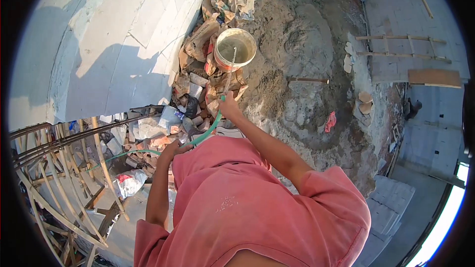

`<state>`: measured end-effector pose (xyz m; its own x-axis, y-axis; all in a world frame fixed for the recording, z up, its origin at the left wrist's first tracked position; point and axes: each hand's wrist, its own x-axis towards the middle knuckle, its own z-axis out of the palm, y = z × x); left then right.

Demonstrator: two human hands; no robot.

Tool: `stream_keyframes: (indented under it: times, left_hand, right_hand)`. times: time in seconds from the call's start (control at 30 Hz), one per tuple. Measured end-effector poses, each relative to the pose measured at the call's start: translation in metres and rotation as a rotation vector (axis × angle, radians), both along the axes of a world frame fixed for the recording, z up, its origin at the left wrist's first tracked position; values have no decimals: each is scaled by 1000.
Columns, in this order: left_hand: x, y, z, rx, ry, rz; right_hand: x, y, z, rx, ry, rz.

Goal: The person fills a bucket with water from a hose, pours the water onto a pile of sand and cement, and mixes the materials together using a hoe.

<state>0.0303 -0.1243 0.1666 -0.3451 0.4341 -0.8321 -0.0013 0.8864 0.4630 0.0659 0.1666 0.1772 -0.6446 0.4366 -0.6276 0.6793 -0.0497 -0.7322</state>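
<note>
The right hand (229, 107) grips the green hose (208, 132) near its tip, and the left hand (172, 151) is closed around it lower down, at 8 o'clock from the right one. Water (230, 75) squirts from the hose into the bucket (235, 50), which stands upright at 12 o'clock with cloudy water in it. Torn paper bags (202, 38) lie beside the bucket at 9 o'clock. From the bucket, a stick (308, 80) lies on the gray mud (302, 29) at 4 o'clock, with a pink rag (330, 122) past it
</note>
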Motion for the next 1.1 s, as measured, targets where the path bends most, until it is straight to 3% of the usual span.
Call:
stream_keyframes:
  times: [0.17, 0.67, 0.7, 0.77, 0.8, 0.9, 0.97, 1.07, 1.1]
  left_hand:
    - [-3, 4, 10, -44, 10, -17]
    - [8, -3, 3, 26, 0, 89]
    - [8, -3, 6, 64, 3, 107]
    - [4, 3, 9, 96, 92, 141]
    - [14, 0, 12, 109, 137, 151]
    - [16, 3, 34, 191, 239, 206]
    - [16, 4, 36, 299, 348, 258]
    - [9, 14, 34, 420, 402, 459]
    - [6, 19, 22, 456, 498, 408]
  right_hand:
    - [-1, -2, -15, 133, -15, 82]
    - [2, 0, 6, -29, 33, -5]
    - [4, -2, 16, 121, 65, 20]
    - [9, 14, -77, 126, 92, 2]
    - [5, 13, -34, -68, 120, -93]
    - [-10, 15, 11, -182, 46, -111]
    - [-20, 26, -7, -268, 80, -163]
    - [-47, 35, -14, -207, 103, -297]
    - [-52, 39, -17, -209, 120, -304]
